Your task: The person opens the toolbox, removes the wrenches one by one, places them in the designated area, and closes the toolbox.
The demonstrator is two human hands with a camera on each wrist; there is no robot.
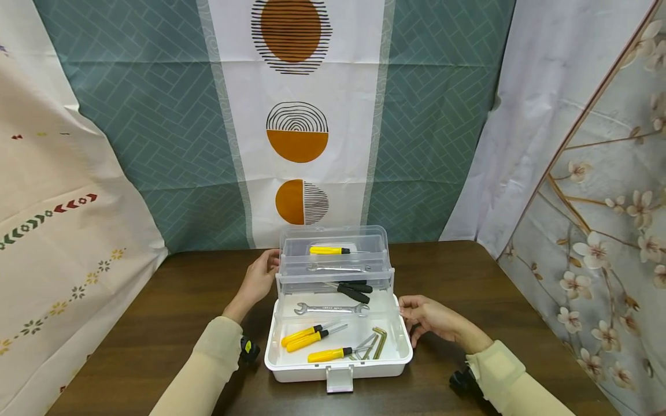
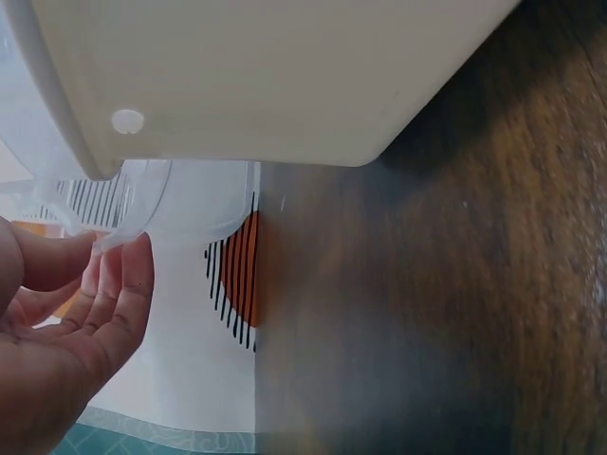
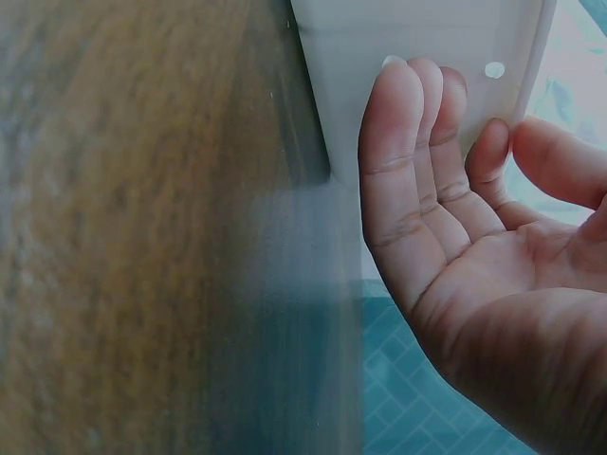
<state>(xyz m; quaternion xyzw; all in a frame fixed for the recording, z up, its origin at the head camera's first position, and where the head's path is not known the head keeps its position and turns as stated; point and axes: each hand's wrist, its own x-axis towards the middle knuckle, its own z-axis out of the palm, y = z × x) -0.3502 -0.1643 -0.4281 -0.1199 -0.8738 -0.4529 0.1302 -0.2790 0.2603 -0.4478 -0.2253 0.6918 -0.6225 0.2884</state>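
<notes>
A white toolbox (image 1: 300,372) with a raised clear tiered upper part (image 1: 291,267) stands on the table. My left hand (image 1: 260,277) is at that upper part's left edge; in the left wrist view, its thumb and fingers pinch clear plastic. My right hand (image 1: 434,318) is at the box's right side, thumb and index finger gripping the rim, other fingers along the outer wall. Inside lie yellow-handled screwdrivers (image 1: 307,341), hex keys (image 1: 380,344), an open-ended wrench (image 1: 333,309) and a black-handled tool (image 1: 354,293). Another screwdriver (image 1: 330,251) and wrench (image 1: 340,268) show in the clear tiers.
A latch flap (image 1: 340,381) hangs down at the box's front. Dark wooden table (image 1: 171,312) surrounds the box. Patterned cloths hang behind it (image 1: 346,202) and along both sides.
</notes>
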